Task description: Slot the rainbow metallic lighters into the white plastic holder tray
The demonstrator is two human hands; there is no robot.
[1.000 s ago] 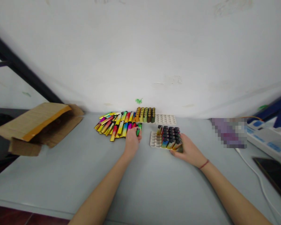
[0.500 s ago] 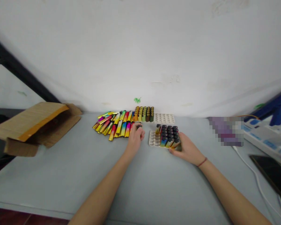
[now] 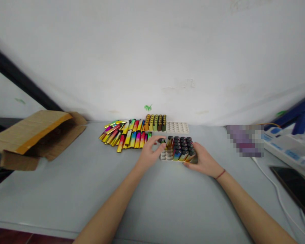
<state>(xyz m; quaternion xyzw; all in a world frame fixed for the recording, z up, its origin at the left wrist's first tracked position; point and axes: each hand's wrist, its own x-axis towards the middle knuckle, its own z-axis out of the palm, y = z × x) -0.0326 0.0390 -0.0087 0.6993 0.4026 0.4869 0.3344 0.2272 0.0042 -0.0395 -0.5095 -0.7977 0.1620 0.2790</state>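
A white tray (image 3: pixel 165 157) with round sockets stands on the table, several black-topped lighters (image 3: pixel 183 149) upright in its right part. Over its left, mostly bare sockets, my left hand (image 3: pixel 148 154) pinches a black-topped lighter (image 3: pixel 162 140); whether that lighter touches the tray I cannot tell. My right hand (image 3: pixel 204 160) is wrapped round the tray's right side, thumb at the near edge. Left of the tray lies a pile of shiny multicoloured lighters (image 3: pixel 128 137).
Against the wall, gold and dark lighters (image 3: pixel 155 123) stand in rows beside a bare white socket tray (image 3: pixel 177 127). An open cardboard box (image 3: pixel 40 132) lies at the left. To the right are a power strip (image 3: pixel 286 144), a phone (image 3: pixel 295 186) and a white cable (image 3: pixel 271 184).
My left hand has moved right, from beside the pile to above the tray's left sockets, carrying a lighter. My right hand stays at the tray's right side.
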